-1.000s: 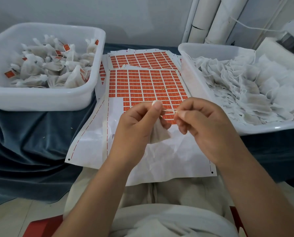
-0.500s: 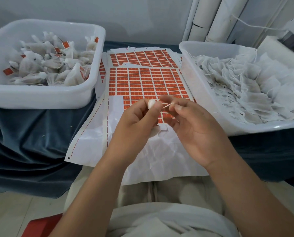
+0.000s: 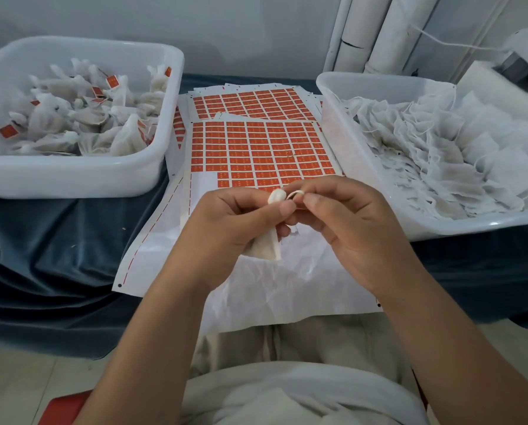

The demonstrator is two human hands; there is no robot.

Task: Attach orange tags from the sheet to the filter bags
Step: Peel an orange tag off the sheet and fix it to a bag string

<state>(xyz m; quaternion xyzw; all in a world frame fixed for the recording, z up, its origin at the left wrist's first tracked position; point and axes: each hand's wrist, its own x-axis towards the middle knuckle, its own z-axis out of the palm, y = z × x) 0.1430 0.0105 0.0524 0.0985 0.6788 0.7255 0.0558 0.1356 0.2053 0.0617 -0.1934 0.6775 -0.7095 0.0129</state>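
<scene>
Our left hand [image 3: 241, 222] curls round a soft white filter bag [image 3: 264, 246], its gathered top poking out above the thumb and its limp body hanging below the palm. Our right hand [image 3: 348, 228] meets it fingertip to fingertip, pinching a thin pale string [image 3: 296, 194] that loops from the bag's neck. Both wrists hover over the crinkled white sheet [image 3: 256, 289], whose neat grid of small orange tags [image 3: 262, 151] lies flat just beyond. We see tagged bags [image 3: 72, 118] heaped in the glossy left tub [image 3: 72, 182] and ruffled untagged bags [image 3: 440, 148] in the right tub [image 3: 342, 142].
</scene>
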